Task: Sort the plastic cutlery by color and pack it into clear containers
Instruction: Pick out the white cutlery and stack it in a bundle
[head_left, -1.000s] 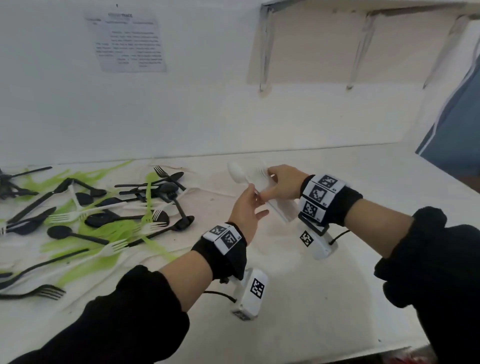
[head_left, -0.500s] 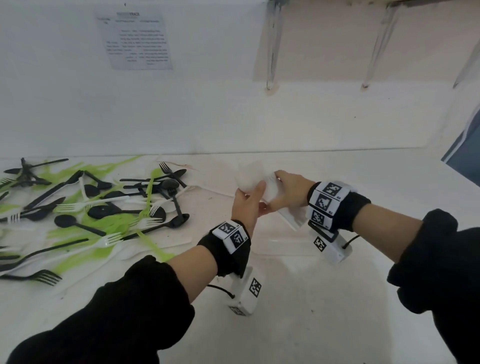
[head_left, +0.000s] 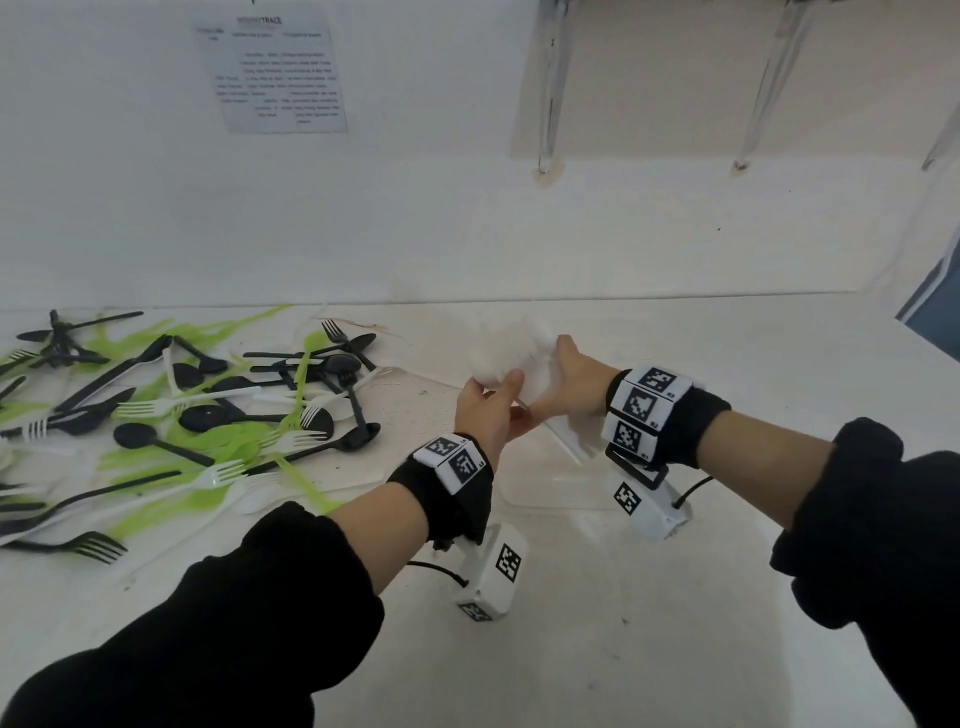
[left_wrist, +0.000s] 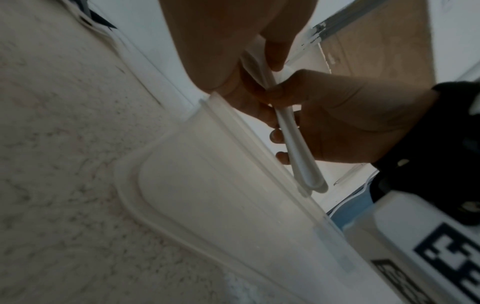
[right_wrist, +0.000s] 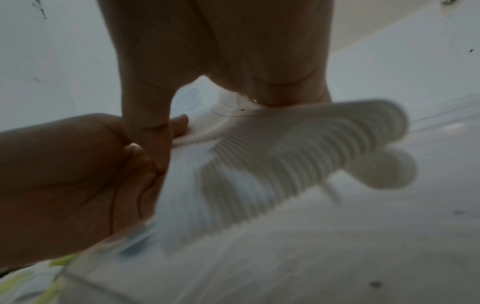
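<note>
Left hand (head_left: 485, 410) and right hand (head_left: 571, 379) both pinch a blurred white cutlery bundle (head_left: 511, 353), apparently spoons, above the clear container (head_left: 550, 483) on the bench (head_left: 623, 649). Farther left: mixed cutlery pile (head_left: 208, 410).

Left of the hands, a loose pile of black, green and white cutlery (head_left: 197, 415) covers the counter (head_left: 623, 623). A clear container (head_left: 545, 488) lies directly below the hands. Counter surface near and right of it is bare; the wall (head_left: 415, 234) closes the far side.
</note>
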